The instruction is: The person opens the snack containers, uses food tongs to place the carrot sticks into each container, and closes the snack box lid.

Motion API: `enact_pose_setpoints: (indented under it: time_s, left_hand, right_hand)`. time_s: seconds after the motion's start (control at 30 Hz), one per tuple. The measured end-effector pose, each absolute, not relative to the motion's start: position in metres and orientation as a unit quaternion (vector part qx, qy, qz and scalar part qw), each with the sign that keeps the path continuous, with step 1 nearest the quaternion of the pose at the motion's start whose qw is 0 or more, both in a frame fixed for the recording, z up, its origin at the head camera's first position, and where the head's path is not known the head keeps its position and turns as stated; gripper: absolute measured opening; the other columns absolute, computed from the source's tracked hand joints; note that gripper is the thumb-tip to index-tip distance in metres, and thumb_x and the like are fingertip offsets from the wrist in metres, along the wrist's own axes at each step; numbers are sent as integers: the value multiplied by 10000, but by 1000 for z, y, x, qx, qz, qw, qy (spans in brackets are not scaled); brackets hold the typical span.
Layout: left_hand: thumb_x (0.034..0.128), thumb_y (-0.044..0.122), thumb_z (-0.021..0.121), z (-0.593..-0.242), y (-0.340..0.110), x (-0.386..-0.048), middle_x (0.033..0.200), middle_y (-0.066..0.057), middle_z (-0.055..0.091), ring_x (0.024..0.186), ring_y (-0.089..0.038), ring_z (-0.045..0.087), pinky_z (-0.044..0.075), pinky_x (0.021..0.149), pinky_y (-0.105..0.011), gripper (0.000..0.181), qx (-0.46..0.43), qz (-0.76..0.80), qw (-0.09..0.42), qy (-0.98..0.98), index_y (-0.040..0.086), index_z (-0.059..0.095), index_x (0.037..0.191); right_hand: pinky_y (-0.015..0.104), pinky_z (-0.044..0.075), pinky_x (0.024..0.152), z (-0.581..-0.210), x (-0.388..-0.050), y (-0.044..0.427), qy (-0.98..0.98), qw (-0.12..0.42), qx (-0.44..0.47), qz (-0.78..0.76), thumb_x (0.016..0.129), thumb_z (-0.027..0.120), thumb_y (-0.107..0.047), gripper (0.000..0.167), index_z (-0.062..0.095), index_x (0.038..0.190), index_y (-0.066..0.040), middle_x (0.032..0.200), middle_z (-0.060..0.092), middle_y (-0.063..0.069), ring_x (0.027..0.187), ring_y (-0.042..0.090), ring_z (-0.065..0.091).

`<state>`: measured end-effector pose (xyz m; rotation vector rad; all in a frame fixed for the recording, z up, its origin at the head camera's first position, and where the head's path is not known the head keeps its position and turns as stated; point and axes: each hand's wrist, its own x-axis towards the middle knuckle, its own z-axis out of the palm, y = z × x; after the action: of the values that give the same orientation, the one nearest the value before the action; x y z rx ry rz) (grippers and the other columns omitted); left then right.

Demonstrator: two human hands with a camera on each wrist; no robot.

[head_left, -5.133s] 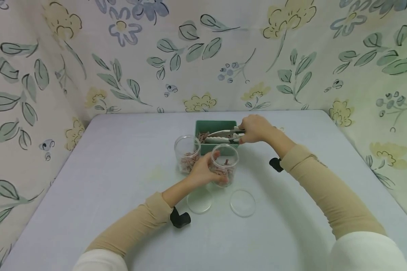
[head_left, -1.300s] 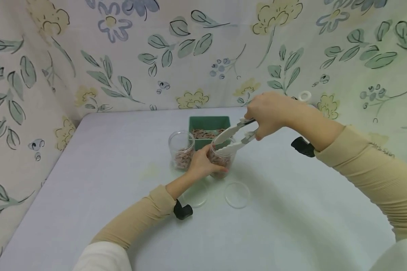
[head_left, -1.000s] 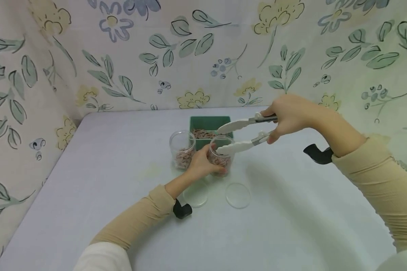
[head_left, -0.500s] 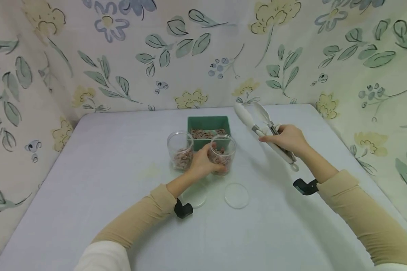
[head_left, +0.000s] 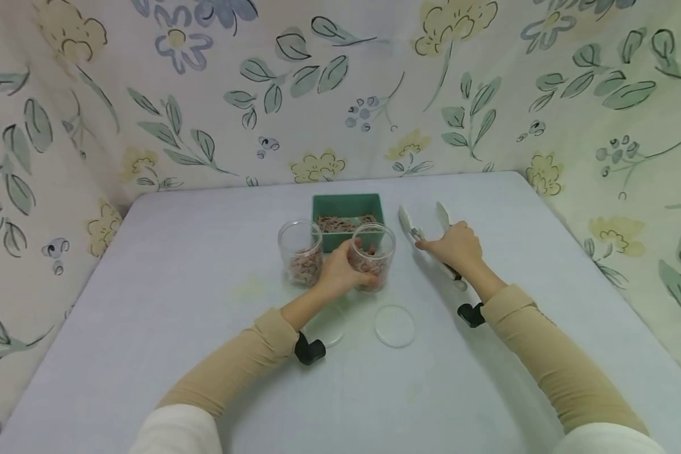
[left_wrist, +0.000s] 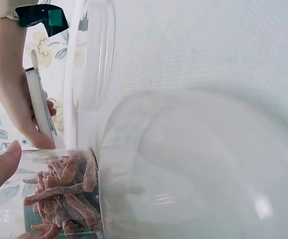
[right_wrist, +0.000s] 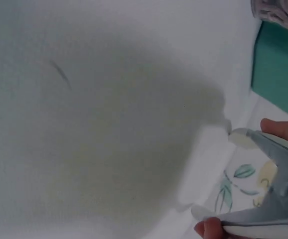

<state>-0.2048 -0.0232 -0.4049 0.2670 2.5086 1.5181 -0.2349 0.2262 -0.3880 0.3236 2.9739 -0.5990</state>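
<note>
My left hand (head_left: 339, 272) grips a clear round jar (head_left: 381, 265) from its left side, thumb near the bottom. Brown dried strips (left_wrist: 67, 191), like shredded jerky, lie inside it. A second open jar (head_left: 301, 249) with similar strips stands to the left. Behind both is a green rectangular box (head_left: 349, 205) with more strips. To the right of the box, my right hand (head_left: 457, 247) holds white-tipped tongs (head_left: 407, 221), tips apart and pointing away, low over the table. In the right wrist view, fingers (right_wrist: 214, 228) lie along the tong arms, with nothing between the tips.
Two clear round lids lie in front of the jars: the right lid (head_left: 395, 326) in full sight, the left lid (head_left: 328, 331) partly under my left forearm. A pale cloth covers the table (head_left: 176, 284). A floral curtain (head_left: 318, 94) hangs behind it.
The tongs were in the green box, then above the gripped jar with tips spreading. They have since swung right and come down beside the box. My left hand keeps its grip.
</note>
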Motion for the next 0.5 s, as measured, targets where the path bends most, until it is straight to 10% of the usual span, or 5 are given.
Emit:
enact_pose_setpoints:
  time_s: [0.5]
  left_hand:
    - [691,172,900,-405,-23,-204,1315,-176,551,1168,-315,529,467,951,-457,871,92,517,89,847,70,447,1428]
  right_hand:
    - [358,509,502,-400,-232,227,980,80,96,-156,763,723,-590,930,507,1061,264,916,553,305,637,292,560]
